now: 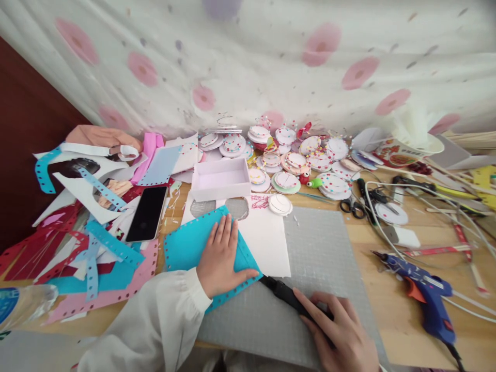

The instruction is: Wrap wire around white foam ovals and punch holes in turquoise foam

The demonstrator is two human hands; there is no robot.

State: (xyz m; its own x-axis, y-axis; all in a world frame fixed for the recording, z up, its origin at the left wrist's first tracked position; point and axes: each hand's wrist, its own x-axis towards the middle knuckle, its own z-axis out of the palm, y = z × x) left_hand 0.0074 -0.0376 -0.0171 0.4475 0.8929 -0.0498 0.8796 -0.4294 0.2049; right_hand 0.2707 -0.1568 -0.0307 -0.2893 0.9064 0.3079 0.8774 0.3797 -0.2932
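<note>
Widest of all, the white curtain printed with pink flowers (248, 51) hangs along the back, and below it stretches the pale wooden table (391, 320), crowded from side to side! On it lies the grey gridded cutting mat (321, 248), with a heap of coloured paper scraps (114, 243) over to the left. Centre stage now: the turquoise paper sheet with holes along its edges (186, 245) sits slantwise over the mat's left part, overlapping the white paper sheet (267, 243). Well off to the right rests the blue glue gun with an orange trigger (420, 292). The left hand (222, 261) lies flat on the turquoise sheet, fingers straight, gripping nothing, thumb stretched toward the right corner. The right hand (344, 330) has its fingers curled round the slim black-handled cutter (284, 294), tip right at that corner! For a tidy cut, I'd say, firm palm pressure, a low steady blade and light strokes, but above all that thumb tucked back: it's just beside the point, and a slip could nick it.
</note>
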